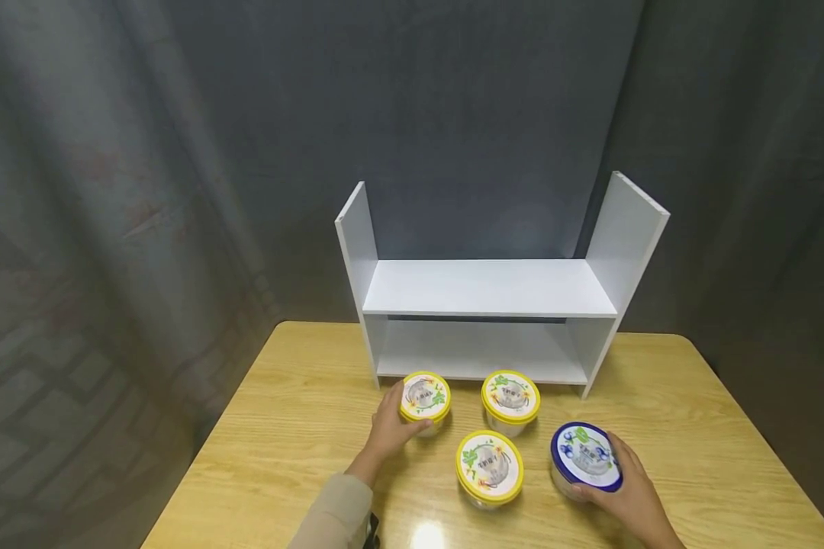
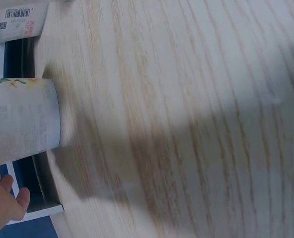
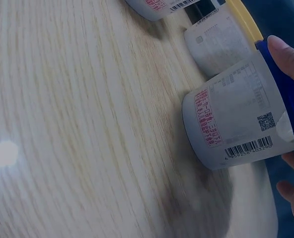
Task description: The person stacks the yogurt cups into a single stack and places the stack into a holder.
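Note:
My left hand (image 1: 390,422) grips the yellow-lidded tub (image 1: 426,396) at the back left, thumb at the front of its rim and fingers along its left side. In the left wrist view, this tub's pale wall (image 2: 25,116) stands beside the fingertips (image 2: 22,201). At the right, my right hand (image 1: 628,492) holds a blue-lidded tub (image 1: 586,456) by the lid, with thumb and fingers on opposite sides. Its printed wall (image 3: 236,114), with a barcode, shows in the right wrist view. Two more yellow-lidded tubs stand between the hands, one farther back (image 1: 511,398) and one nearer (image 1: 490,467).
A white two-tier shelf (image 1: 487,286) with raised side panels stands at the back of the wooden table (image 1: 302,389), just behind the tubs. Dark grey curtains (image 1: 481,130) hang behind and on both sides.

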Available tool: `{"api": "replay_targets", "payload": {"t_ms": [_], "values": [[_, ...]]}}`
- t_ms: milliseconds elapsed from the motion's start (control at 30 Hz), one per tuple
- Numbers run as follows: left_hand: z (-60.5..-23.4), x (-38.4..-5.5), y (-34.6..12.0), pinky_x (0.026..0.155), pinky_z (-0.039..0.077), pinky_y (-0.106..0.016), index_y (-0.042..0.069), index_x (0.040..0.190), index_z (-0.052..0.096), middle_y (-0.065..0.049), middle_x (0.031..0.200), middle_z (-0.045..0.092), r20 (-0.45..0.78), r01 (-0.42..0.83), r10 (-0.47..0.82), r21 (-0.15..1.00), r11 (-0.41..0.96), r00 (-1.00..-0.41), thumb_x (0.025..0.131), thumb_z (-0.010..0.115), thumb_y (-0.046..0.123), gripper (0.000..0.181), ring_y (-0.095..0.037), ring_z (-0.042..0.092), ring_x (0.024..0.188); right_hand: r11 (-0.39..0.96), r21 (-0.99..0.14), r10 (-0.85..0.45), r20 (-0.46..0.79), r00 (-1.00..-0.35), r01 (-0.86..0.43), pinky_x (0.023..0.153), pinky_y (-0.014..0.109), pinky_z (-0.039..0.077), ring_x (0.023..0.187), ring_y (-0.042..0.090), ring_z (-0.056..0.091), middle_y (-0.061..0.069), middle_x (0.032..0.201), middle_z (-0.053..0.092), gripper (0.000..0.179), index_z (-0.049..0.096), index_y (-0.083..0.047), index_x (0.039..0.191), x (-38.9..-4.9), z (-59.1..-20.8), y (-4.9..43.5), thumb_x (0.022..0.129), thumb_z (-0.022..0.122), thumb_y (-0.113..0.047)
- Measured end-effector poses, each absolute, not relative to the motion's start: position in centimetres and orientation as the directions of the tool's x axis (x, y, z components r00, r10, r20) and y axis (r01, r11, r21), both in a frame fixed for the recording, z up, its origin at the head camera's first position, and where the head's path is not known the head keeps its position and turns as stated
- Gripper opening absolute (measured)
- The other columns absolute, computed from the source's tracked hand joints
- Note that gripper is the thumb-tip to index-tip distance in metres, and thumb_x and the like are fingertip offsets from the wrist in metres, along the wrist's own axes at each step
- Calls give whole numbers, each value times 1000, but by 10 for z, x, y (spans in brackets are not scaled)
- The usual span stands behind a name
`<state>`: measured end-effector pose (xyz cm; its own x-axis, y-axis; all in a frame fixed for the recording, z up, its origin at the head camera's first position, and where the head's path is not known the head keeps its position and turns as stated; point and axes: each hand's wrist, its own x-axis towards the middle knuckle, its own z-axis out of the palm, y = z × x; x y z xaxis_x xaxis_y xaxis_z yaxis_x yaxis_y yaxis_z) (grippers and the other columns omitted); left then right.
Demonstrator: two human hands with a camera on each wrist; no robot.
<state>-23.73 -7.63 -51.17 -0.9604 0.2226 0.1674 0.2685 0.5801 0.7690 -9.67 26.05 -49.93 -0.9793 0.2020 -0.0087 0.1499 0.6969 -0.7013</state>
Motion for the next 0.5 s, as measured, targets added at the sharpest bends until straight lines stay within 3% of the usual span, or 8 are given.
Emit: {"api": "replay_targets", "payload": {"t_ms": [233, 500], "values": [[-515, -234, -72, 90, 17, -64, 2, 134, 26, -18, 134, 29, 174, 264, 207, 775, 575, -963, 64, 72, 39, 92, -36, 29, 120, 671, -698, 243, -115, -963, 252, 90, 63, 19, 115, 51, 18, 35, 131, 14, 116, 1, 6, 135, -98, -499, 258, 59, 74, -45], [-516, -236, -69, 92, 14, -65, 5, 136, 21, -15, 137, 24, 168, 244, 187, 806, 539, -968, 66, 69, 41, 92, -36, 27, 121, 692, -709, 239, 48, -970, 136, 87, 62, 24, 111, 52, 24, 36, 127, 22, 109, 12, 10, 133, -100, -488, 251, 59, 76, -39]]}}
